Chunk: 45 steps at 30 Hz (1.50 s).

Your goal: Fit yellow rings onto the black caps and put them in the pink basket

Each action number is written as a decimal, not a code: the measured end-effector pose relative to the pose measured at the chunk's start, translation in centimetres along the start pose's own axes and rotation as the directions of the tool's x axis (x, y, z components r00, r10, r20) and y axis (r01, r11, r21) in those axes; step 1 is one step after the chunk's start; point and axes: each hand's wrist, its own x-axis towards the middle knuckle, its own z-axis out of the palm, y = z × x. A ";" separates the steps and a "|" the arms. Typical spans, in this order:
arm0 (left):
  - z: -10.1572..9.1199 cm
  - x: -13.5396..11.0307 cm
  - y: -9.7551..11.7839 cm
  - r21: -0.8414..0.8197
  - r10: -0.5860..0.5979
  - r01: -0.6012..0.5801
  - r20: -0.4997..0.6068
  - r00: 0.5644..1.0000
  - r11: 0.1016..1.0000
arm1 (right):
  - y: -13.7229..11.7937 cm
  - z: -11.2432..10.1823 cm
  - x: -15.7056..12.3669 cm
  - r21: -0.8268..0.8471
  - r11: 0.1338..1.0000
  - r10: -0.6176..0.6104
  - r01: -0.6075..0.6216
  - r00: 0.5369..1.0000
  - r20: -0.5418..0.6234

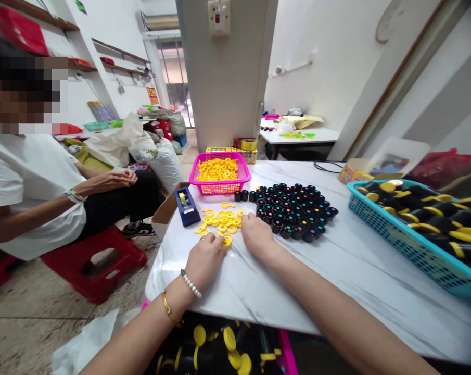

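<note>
On the marbled table (239,284), yellow tabbed rings (223,222) lie beside both hands (206,258) (257,237), grips unclear.

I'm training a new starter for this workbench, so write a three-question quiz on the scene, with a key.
1. True or false: the pink basket on the tabletop holds yellow pieces.
2. Which of the worker's own hands has the white-bead bracelet at its wrist?
3. What stands just left of the loose yellow rings, as pictured?
a) turquoise basket
b) black cylinders
c) blue tape dispenser

Key: 1. True. 2. The left hand. 3. c.
</note>
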 end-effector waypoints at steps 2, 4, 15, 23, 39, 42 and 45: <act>0.2 -0.2 0.0 0.009 -0.007 0.007 0.009 1.000 1.000 | 0.3 -0.2 -0.9 0.024 1.000 -0.015 0.015 1.000 0.000; 0.2 -0.3 0.3 0.003 -0.003 0.003 -0.031 1.000 1.000 | 0.6 -0.5 -1.7 0.059 0.996 -0.061 0.061 0.998 0.000; 0.2 0.8 5.3 -0.403 0.138 -0.175 -0.118 0.983 0.898 | 5.6 0.2 -6.7 0.312 0.913 -0.243 0.263 0.965 -0.101; 3.0 5.6 9.6 -0.489 0.013 -0.043 -0.066 0.998 0.871 | 9.3 -1.6 -13.9 0.402 0.911 0.033 0.087 0.959 -0.283; 4.7 5.9 10.3 -0.427 -0.036 0.019 -0.032 0.999 0.904 | 10.9 -2.8 -16.1 0.683 0.680 0.322 -0.266 0.946 0.048; 4.3 2.7 10.0 -0.503 -0.002 0.030 0.056 0.998 0.864 | 10.8 -3.3 -15.3 0.736 0.624 0.288 -0.261 0.953 0.094; 4.1 1.2 9.9 -0.586 0.040 0.004 0.062 0.997 0.810 | 9.9 -3.8 -13.9 0.875 0.411 0.181 -0.256 0.964 0.197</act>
